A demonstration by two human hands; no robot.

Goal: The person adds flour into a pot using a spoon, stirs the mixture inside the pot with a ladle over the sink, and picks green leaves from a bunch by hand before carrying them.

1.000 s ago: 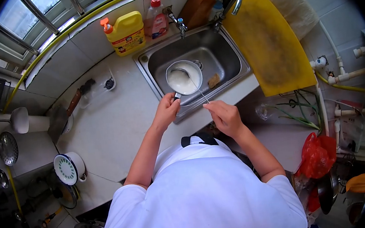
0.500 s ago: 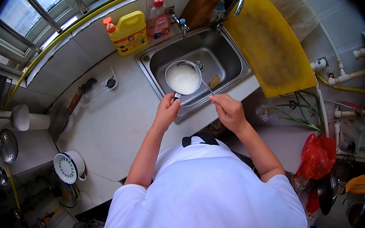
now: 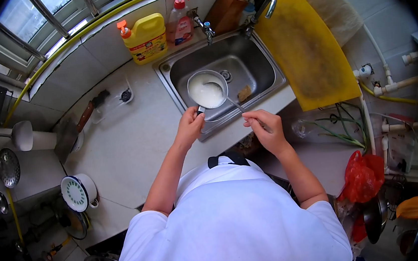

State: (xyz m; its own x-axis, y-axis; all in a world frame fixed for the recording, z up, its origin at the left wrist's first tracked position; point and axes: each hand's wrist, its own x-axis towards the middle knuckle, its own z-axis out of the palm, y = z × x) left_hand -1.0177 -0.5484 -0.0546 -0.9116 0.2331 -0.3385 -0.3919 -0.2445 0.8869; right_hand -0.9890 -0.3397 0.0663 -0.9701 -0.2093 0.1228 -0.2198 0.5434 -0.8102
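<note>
My left hand (image 3: 189,127) is closed around the dark handle of a small saucepan (image 3: 200,109), which hangs over the left part of the steel sink (image 3: 246,56). White, milky contents (image 3: 205,94) fill much of the pan. Between the fingers of my right hand (image 3: 267,128) is the handle of a metal spoon (image 3: 236,105). The spoon's bowl lies in the white contents, partly showing at the surface. A brown sponge-like piece (image 3: 244,93) rests in the sink, right of the pan.
Behind the sink stand a tap (image 3: 208,32), a yellow jug (image 3: 146,40) and a pink soap bottle (image 3: 180,20). A yellow cutting board (image 3: 307,50) leans at the right. On the left counter are a cleaver (image 3: 71,134) and an enamel mug (image 3: 78,192).
The spoon's bowl has moved from the pan's far rim toward the middle right, and its handle has tilted. My right hand has shifted slightly right and nearer to me. The pan stays nearly in place.
</note>
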